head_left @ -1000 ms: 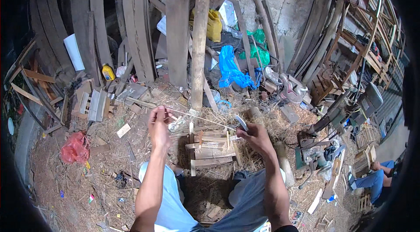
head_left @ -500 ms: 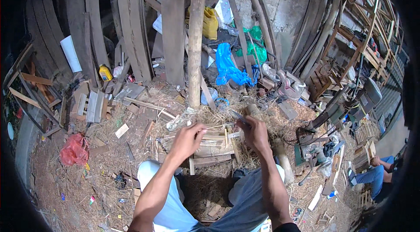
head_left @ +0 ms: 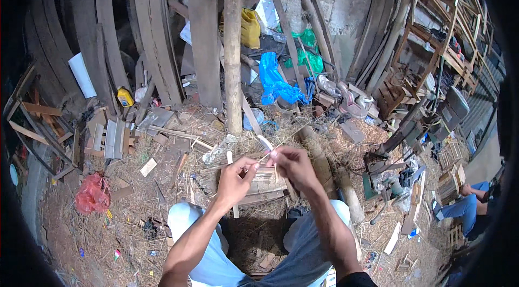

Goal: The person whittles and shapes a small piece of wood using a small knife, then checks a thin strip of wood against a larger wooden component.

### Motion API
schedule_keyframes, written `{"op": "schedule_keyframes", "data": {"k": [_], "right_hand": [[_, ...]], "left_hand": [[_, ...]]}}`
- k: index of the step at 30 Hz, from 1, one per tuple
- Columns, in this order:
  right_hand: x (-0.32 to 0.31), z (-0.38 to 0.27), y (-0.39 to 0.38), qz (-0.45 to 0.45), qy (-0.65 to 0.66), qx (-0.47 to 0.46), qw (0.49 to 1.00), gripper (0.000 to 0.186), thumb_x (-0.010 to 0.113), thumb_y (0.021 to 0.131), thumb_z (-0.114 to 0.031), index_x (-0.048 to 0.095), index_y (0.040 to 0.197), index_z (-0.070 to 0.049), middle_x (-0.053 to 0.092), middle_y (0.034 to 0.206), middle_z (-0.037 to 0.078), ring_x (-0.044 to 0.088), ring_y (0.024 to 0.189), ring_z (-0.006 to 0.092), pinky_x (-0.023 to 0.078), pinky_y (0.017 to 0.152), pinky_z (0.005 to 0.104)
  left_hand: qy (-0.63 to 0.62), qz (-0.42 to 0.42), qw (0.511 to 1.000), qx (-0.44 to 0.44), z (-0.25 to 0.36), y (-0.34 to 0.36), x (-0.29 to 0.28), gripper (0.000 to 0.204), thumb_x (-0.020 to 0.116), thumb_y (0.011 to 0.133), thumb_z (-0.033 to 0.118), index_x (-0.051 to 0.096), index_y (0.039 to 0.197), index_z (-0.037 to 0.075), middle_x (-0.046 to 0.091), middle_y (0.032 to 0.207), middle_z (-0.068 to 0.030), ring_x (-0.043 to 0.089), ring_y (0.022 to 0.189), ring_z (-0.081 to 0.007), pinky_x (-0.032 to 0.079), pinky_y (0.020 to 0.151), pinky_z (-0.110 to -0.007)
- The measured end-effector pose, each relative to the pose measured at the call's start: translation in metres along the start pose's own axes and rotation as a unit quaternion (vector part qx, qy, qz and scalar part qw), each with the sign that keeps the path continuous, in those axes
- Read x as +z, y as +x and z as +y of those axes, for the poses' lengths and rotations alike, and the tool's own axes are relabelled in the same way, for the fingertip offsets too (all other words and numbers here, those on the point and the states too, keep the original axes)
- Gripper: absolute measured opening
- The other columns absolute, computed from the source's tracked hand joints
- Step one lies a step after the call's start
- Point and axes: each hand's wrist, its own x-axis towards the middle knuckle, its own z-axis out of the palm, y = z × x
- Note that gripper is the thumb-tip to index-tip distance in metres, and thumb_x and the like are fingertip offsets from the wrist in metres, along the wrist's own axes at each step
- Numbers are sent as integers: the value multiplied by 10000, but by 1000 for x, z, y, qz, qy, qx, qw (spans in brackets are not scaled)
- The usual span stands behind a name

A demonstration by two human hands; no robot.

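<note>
My left hand (head_left: 237, 179) pinches a thin light strip (head_left: 286, 139), apparently wood or bamboo, that slants up to the right. My right hand (head_left: 296, 168) grips a knife (head_left: 264, 141) whose pale blade points up and left, meeting or crossing the strip just beside my left fingertips; whether it touches is unclear. Below both hands, between my knees, a small low wooden piece (head_left: 258, 199) carries a bundle of similar thin sticks, partly hidden behind my fingers.
An upright pole (head_left: 233, 70) and leaning planks (head_left: 203, 43) stand ahead. Blue plastic (head_left: 275, 81) lies behind them. A red bag (head_left: 92, 195) is at left. Metal equipment (head_left: 386, 146) and stacked wooden frames (head_left: 416, 70) are at right. Another person's jeans-clad leg (head_left: 469, 215) shows at the right edge.
My hands have come close together: the left moved right and down along the strip, and the right drew inward with the knife, now nearly at the left fingertips. The view also shifted slightly.
</note>
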Motion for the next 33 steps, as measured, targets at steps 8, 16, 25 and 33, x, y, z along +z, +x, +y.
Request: {"op": "schedule_keyframes", "data": {"k": [8, 16, 25, 33], "right_hand": [[-4, -18, -10, 16, 27, 38, 999, 138, 599, 892, -123, 640, 929, 4, 650, 764, 36, 412, 501, 36, 299, 441, 188], [-7, -14, -3, 9, 85, 43, 995, 164, 621, 882, -145, 645, 813, 1, 550, 620, -16, 380, 479, 34, 249, 431, 202], [-49, -11, 3, 116, 103, -34, 987, 98, 599, 890, -117, 620, 854, -29, 645, 727, 22, 420, 474, 34, 302, 420, 190], [4, 0, 0, 36, 44, -5, 998, 103, 616, 879, -123, 613, 917, -27, 633, 718, 38, 434, 494, 52, 315, 439, 205]], "left_hand": [[-30, -26, 999, -32, -5, 0, 3, 111, 591, 907, 122, 614, 905, 14, 593, 694, 4, 512, 631, -48, 406, 584, -218], [-56, -61, 995, -62, 3, -2, 1, 111, 597, 905, 124, 609, 899, 13, 588, 704, 10, 514, 657, -48, 410, 610, -217], [6, -70, 997, -38, -5, 1, -2, 114, 598, 903, 120, 603, 914, 7, 594, 718, -2, 529, 663, -59, 433, 633, -227], [-56, -59, 996, -25, -5, 4, -1, 128, 597, 903, 118, 603, 926, -8, 590, 722, -5, 540, 689, -70, 440, 655, -240]]}}
